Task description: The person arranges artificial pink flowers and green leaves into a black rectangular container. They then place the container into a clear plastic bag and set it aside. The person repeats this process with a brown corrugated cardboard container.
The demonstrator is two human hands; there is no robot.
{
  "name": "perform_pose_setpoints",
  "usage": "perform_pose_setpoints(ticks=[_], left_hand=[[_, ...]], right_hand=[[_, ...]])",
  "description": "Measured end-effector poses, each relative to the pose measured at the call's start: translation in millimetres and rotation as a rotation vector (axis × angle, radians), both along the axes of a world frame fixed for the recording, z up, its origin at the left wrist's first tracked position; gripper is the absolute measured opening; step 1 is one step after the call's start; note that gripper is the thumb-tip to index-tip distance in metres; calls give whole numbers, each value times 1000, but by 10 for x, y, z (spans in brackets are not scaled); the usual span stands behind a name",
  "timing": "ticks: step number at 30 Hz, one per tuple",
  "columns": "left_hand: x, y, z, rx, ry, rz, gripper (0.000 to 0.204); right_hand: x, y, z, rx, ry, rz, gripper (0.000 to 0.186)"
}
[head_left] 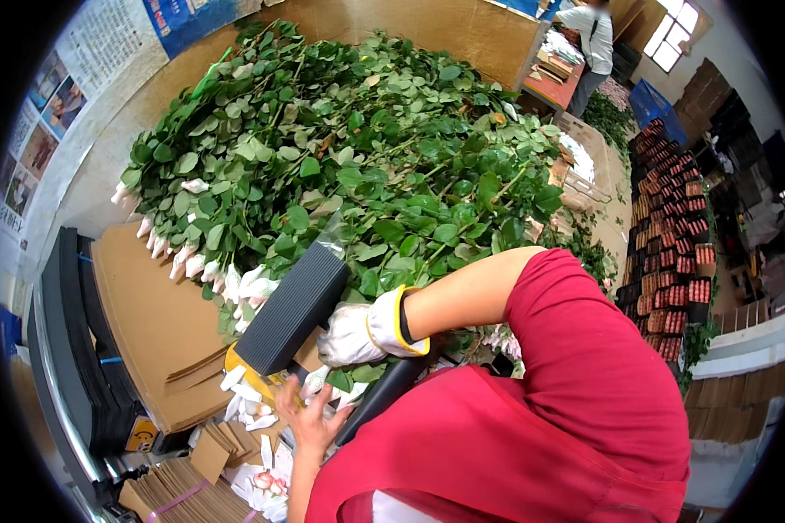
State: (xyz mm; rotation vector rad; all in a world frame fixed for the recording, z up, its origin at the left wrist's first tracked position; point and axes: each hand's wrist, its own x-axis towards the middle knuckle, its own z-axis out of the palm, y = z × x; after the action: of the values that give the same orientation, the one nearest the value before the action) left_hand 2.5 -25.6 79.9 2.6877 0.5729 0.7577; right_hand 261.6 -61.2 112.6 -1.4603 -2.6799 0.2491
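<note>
My bare left hand (310, 420) is low in the view, its fingers spread and pointing up beside white-sleeved rose heads (316, 381) and a few leaves. Above it, my right hand (349, 336) wears a white glove with a yellow cuff. Its fingers look curled at the lower right edge of a black ribbed sheet (292, 307); what they hold, if anything, is hidden. The sheet stands tilted over a yellow piece (255, 375). Right below the gloved hand lies a dark rounded bar (384, 397), partly covered by my red apron.
A big heap of leafy rose stems (349, 157) fills the bench ahead, white-sleeved heads along its left. Cardboard sheets (148, 322) and black sheets (74, 349) stand at left; folded cardboard (187, 492) lies below. Stacked rose bunches (667, 244) line the right. A person (591, 44) stands at the back.
</note>
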Motion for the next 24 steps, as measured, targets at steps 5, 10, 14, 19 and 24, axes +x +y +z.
perform_pose_setpoints(ticks=[5, 10, 14, 19, 24], left_hand=[[-147, 45, -397, -739, -62, 20, 26], [-19, -32, -489, -617, -186, -23, 25], [-38, 4, -473, -697, -201, -66, 24], [30, 87, -318, -736, -167, -152, 22], [-90, -44, -483, -717, -86, -59, 23]], right_hand=[[309, -298, 951, -180, 153, -407, 30], [762, -697, 704, -385, -302, -483, 11], [744, -541, 676, -393, -437, -504, 12], [1151, -479, 155, -597, -171, -400, 33], [617, 1133, 1589, -320, -84, -551, 23]])
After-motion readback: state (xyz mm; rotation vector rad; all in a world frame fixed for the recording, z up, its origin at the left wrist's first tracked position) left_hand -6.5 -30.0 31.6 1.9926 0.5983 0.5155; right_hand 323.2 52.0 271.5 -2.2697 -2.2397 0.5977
